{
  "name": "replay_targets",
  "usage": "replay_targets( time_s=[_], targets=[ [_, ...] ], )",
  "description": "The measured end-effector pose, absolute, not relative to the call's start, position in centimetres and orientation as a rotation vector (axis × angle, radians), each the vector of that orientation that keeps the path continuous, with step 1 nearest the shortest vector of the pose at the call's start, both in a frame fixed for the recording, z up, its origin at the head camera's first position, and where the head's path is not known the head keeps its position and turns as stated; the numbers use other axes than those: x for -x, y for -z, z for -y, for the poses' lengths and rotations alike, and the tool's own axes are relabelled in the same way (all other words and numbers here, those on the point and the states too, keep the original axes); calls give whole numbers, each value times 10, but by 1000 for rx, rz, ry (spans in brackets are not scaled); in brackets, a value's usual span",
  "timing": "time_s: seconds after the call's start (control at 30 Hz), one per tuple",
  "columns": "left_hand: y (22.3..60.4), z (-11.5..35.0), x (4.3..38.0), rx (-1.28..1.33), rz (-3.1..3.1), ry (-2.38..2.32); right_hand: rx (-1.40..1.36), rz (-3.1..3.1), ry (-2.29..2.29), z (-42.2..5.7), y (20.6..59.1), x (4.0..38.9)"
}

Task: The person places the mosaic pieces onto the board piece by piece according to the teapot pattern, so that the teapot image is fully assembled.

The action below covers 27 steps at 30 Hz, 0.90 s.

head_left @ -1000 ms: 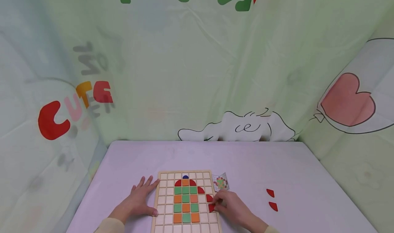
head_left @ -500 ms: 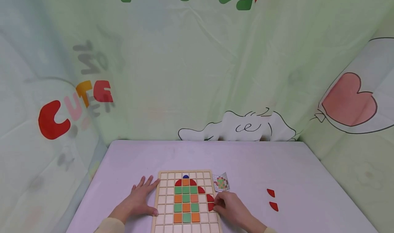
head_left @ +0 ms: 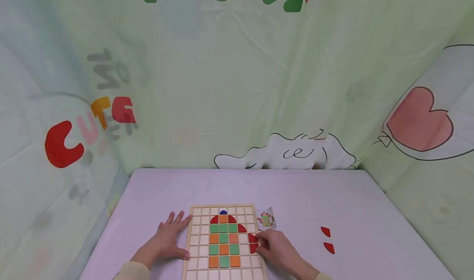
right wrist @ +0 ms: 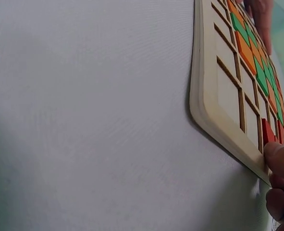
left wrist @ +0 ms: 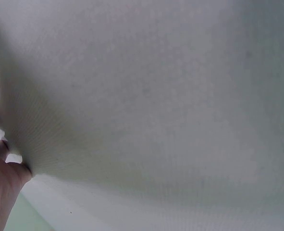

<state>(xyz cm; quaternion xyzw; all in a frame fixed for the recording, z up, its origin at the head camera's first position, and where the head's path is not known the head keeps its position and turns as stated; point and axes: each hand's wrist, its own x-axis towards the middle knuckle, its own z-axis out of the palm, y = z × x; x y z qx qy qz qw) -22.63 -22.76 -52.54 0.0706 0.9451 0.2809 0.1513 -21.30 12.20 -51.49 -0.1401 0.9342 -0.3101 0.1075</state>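
Observation:
A wooden grid board (head_left: 195, 264) lies on the table with orange, green, red and blue tiles in its cells. My left hand (head_left: 166, 239) is spread along its left edge, thumb and index finger touching the frame. At the right edge my right hand (head_left: 278, 247), fingers curled, has its thumb and index finger at a red quarter-circle tile (head_left: 253, 248). Just above it sits another red quarter-circle tile (head_left: 252, 238). In the right wrist view the thumb (right wrist: 279, 156) touches the red tile (right wrist: 267, 131); the other fingers are partly cut off. The left wrist view shows mainly pale cloth and a few fingertips.
A small printed pattern card (head_left: 266, 218) lies against the board's upper right edge. Two loose red quarter-circle tiles, an upper one (head_left: 325, 231) and a lower one (head_left: 329, 248), are on the table (head_left: 296, 193) to the right. Printed curtains (head_left: 177, 86) surround the table.
The lower red tile has shifted slightly and now lies squarer in its cell below the other red tile. My right fingers have moved slightly; the left hand has stayed put.

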Motion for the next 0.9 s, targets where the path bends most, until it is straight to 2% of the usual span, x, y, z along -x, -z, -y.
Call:
replay_targets(
  time_s=[0.5, 0.73, 0.9],
  targets=[
    [546, 234, 231, -246, -2724, -870, 415, -2708, 925, -124, 511, 213],
    [526, 229, 226, -224, -2704, -837, 329, -2720, 864, -136, 505, 209],
    [526, 230, 226, -247, -2683, -828, 315, -2699, 851, -158, 502, 206]
  ],
)
